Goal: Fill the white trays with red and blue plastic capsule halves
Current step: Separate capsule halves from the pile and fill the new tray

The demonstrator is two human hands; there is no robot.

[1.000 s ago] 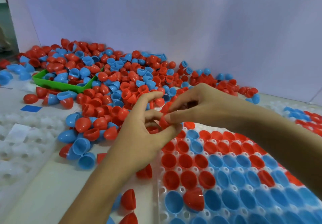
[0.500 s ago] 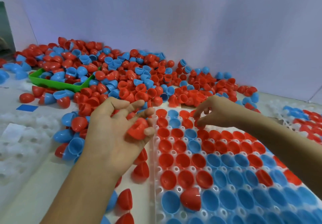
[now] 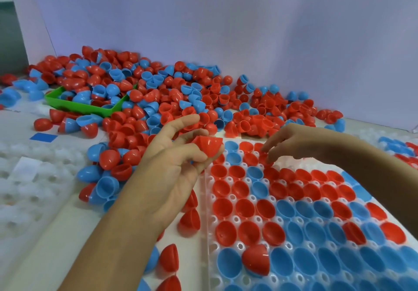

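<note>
A white tray (image 3: 209, 202) lies at lower right, most of its cups filled with red and blue capsule halves. My left hand (image 3: 174, 166) is raised just left of the tray's far corner and holds a red capsule half (image 3: 209, 146) between thumb and fingertips. My right hand (image 3: 294, 146) reaches from the right over the tray's far rows, its fingertips down on a red half (image 3: 267, 158) in a cup; whether it pinches that half is hidden. A big loose pile of red and blue halves (image 3: 181, 107) lies beyond the tray.
A green bin (image 3: 74, 105) with halves sits in the pile at far left. Empty white trays (image 3: 29, 184) lie at left, another filled tray (image 3: 404, 150) at far right. A red half (image 3: 255, 261) lies dome-up on the near tray. A pale wall stands behind.
My right hand has gone from the hand-to-hand pinch down to the tray's far rows. My left hand has drawn slightly left and now holds a red half at its fingertips.
</note>
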